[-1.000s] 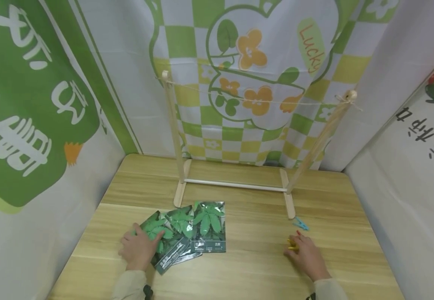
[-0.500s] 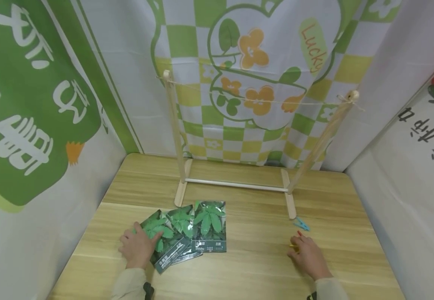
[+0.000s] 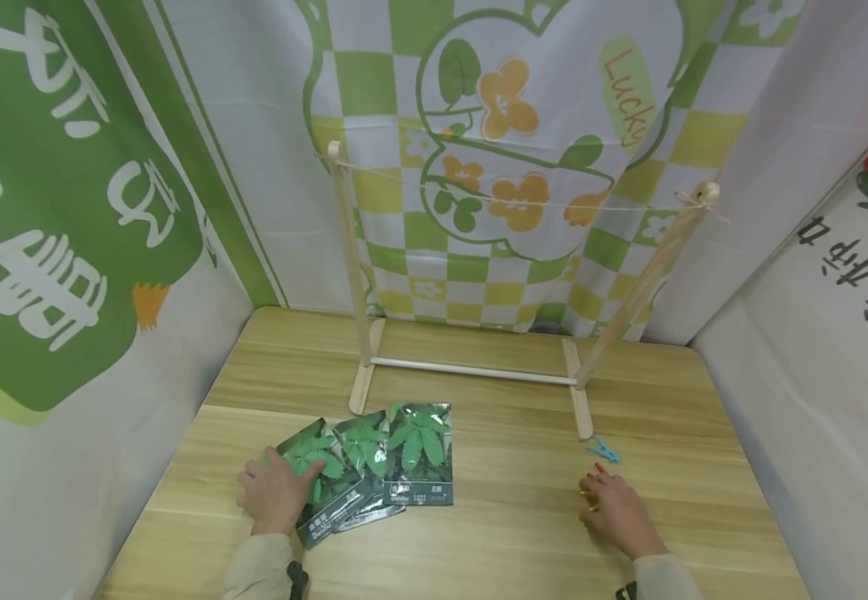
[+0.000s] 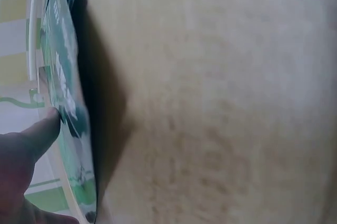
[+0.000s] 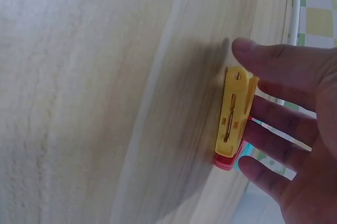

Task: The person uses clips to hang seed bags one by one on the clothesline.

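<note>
Three glossy dark green packets printed with leaves lie overlapping on the table. My left hand [image 3: 276,493] holds the left edge of the leftmost packet [image 3: 318,508]; its thumb [image 4: 45,132] lies on the printed face, and the other fingers are partly hidden behind the edge. The middle packet [image 3: 362,442] is partly covered by the left one, and the right packet [image 3: 420,450] lies straight. My right hand [image 3: 617,512] is low over a yellow clothespin [image 5: 233,113], fingers spread loosely behind it and thumb by its upper end. A red clothespin [image 5: 225,162] and a blue clothespin [image 3: 604,450] lie just beyond.
Behind the packets stands a wooden frame with two posts [image 3: 348,250], a string [image 3: 546,204] tied between their tops and a white rod [image 3: 471,370] low across. A checkered curtain [image 3: 373,83] hangs at the table's [image 3: 509,542] back edge, with printed cloths on both sides.
The leftmost packet has shifted slightly left under my left hand. My right hand has moved a little to the right and covers more of the yellow clothespin.
</note>
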A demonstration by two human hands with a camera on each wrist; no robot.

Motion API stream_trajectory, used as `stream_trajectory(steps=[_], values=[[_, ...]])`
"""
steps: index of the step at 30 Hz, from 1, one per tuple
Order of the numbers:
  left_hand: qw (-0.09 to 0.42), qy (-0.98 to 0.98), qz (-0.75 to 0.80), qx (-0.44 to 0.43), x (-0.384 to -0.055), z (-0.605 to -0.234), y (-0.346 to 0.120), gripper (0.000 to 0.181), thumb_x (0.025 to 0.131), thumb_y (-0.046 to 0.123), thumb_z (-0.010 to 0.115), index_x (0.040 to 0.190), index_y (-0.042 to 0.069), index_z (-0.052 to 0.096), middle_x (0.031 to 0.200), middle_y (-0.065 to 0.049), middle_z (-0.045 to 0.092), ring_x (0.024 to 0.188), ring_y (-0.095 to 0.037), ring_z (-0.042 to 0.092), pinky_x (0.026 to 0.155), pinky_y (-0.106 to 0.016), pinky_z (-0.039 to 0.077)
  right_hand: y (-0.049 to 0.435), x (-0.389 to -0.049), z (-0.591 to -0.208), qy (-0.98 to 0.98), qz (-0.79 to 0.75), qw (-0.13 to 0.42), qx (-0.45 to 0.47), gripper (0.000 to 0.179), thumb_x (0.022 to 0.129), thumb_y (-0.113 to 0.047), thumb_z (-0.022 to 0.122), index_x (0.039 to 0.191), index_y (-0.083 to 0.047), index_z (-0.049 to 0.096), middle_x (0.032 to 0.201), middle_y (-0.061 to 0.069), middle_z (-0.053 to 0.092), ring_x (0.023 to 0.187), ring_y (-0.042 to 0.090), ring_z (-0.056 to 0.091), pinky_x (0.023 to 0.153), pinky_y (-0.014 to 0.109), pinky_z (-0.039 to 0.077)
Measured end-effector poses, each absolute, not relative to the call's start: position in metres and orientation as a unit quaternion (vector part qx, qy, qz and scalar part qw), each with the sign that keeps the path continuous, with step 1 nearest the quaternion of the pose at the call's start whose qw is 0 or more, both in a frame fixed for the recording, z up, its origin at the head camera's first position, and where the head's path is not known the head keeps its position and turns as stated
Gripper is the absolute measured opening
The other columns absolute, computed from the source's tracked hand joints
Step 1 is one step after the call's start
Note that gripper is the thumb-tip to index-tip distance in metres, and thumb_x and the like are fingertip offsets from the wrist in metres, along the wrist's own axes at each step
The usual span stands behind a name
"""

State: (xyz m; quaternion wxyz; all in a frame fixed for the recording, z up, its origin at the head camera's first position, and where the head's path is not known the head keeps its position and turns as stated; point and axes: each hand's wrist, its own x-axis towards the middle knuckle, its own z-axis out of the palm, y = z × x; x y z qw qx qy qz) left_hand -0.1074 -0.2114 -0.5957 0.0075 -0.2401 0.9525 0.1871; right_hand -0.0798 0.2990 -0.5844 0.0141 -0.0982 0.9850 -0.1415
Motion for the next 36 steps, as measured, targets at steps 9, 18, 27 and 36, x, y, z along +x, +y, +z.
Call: stream_trajectory(steps=[9, 18, 27, 36], values=[[0.013, 0.948, 0.210, -0.238, -0.114, -0.592, -0.209, 0.086, 0.088, 0.041, 0.068, 0.139, -0.015, 0.027, 0.111, -0.046, 0.041, 0.106, -0.059, 0.044, 0.081, -0.066, 0.044, 0.300, -0.080, -0.585, 0.986, -0.136, 0.024, -0.093, 0.042, 0.067, -0.011, 0.084, 0.106, -0.002, 0.070, 0.114, 0.017, 0.069, 0.092, 0.027, 0.061, 0.084, 0.045, 0.051], [0.027, 0.941, 0.204, -0.268, -0.117, -0.593, -0.206, 0.097, 0.083, 0.050, 0.072, 0.138, -0.016, 0.026, 0.109, -0.046, 0.041, 0.102, -0.059, 0.045, 0.083, -0.068, 0.043, 0.301, -0.081, -0.584, 0.987, -0.127, 0.010, -0.097, 0.041, 0.067, -0.008, 0.083, 0.105, 0.000, 0.070, 0.107, 0.017, 0.070, 0.089, 0.027, 0.061, 0.082, 0.044, 0.053], [0.006, 0.922, 0.260, -0.287, -0.121, -0.587, -0.207, 0.091, 0.080, 0.036, 0.079, 0.135, -0.017, 0.029, 0.108, -0.043, 0.041, 0.099, -0.053, 0.042, 0.083, -0.064, 0.041, 0.301, -0.083, -0.581, 0.986, -0.134, 0.019, -0.101, 0.040, 0.071, -0.013, 0.083, 0.107, 0.000, 0.070, 0.115, 0.022, 0.067, 0.103, 0.039, 0.061, 0.093, 0.053, 0.048], [-0.028, 0.907, 0.296, -0.298, -0.123, -0.592, -0.215, 0.078, 0.081, 0.022, 0.078, 0.129, -0.022, 0.035, 0.111, -0.040, 0.041, 0.099, -0.048, 0.040, 0.083, -0.059, 0.041, 0.297, -0.081, -0.585, 0.986, -0.130, 0.003, -0.109, 0.035, 0.071, -0.014, 0.083, 0.102, -0.003, 0.071, 0.113, 0.018, 0.069, 0.096, 0.032, 0.062, 0.086, 0.047, 0.051]])
